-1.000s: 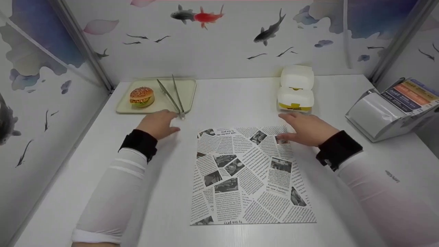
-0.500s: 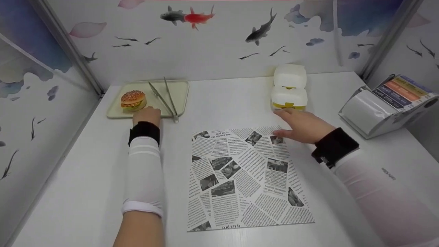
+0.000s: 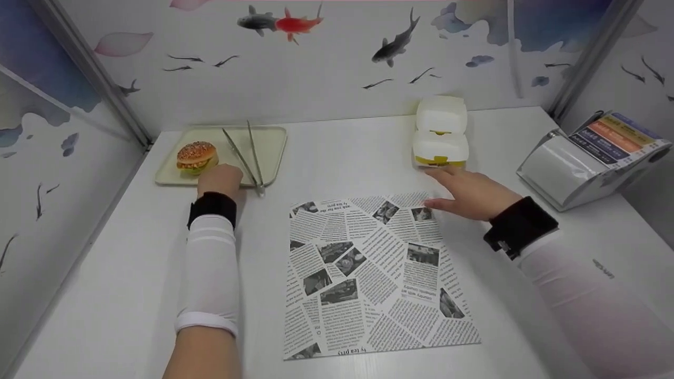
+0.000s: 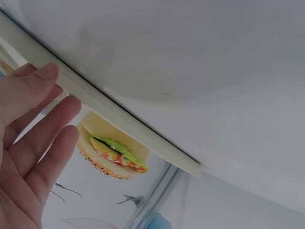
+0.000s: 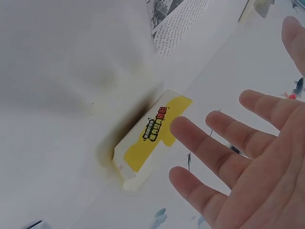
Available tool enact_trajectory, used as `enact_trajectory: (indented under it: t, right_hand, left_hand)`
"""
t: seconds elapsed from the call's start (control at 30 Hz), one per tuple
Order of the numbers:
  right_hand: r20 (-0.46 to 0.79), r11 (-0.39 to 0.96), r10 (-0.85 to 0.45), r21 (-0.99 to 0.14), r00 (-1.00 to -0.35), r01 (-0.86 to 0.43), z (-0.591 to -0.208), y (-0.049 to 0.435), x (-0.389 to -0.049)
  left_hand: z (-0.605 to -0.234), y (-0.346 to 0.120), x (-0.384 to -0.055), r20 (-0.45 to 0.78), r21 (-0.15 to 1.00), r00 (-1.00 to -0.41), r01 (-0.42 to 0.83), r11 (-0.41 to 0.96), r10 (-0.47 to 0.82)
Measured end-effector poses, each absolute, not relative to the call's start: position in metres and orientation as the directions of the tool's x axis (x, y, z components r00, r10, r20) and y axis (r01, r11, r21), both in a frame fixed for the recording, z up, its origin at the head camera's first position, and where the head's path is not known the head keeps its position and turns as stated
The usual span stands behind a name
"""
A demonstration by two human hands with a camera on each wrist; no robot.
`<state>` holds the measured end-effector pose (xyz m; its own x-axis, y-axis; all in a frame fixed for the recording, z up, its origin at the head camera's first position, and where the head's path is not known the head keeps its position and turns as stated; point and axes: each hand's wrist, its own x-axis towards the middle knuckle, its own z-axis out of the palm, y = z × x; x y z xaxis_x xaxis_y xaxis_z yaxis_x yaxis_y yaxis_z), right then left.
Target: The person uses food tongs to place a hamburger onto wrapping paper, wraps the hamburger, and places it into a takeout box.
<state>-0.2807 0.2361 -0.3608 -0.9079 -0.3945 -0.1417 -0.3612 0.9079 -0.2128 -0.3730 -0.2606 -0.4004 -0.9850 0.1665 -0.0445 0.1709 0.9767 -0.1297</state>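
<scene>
A sesame-bun hamburger (image 3: 196, 156) sits on the left of the cream tray (image 3: 275, 145). My left hand (image 3: 220, 180) is at the tray's front edge, just right of the burger. In the left wrist view, its fingers (image 4: 57, 157) and thumb are loosely bent with nothing between them. Right of this hand, metal tongs (image 3: 254, 155) lie on the tray, hinge end over the front rim. My right hand (image 3: 476, 196) spreads its fingers in front of the white and yellow burger box (image 3: 441, 145), whose lid is raised. Its thumb overlaps the corner of the newsprint-patterned paper (image 3: 382, 279).
The paper lies flat on the white table (image 3: 121, 263). At the right edge stands a grey-white container (image 3: 584, 163) with a colourful striped label. Printed wall panels (image 3: 337, 79) border the table at the back and sides.
My left hand has moved leftward from beside the tongs' hinge to the tray's front edge near the burger. The right hand stays before the box. The head view has shifted slightly.
</scene>
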Motion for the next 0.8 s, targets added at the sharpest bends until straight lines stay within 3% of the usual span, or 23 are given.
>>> enact_trajectory:
  t: [0.37,0.8]
  right_hand:
    - [-0.15,0.913,-0.377,-0.226,-0.914,-0.34,-0.362,0.242,-0.281]
    - [-0.19,0.924,-0.348,-0.237,-0.918,-0.301,-0.368,0.257,-0.281]
  left_hand:
    - [-0.411,-0.242,-0.373,0.042,-0.321,-0.928,0.338,0.885,0.37]
    - [-0.409,-0.163,-0.378,0.06,-0.263,-0.903,0.397,0.879,0.426]
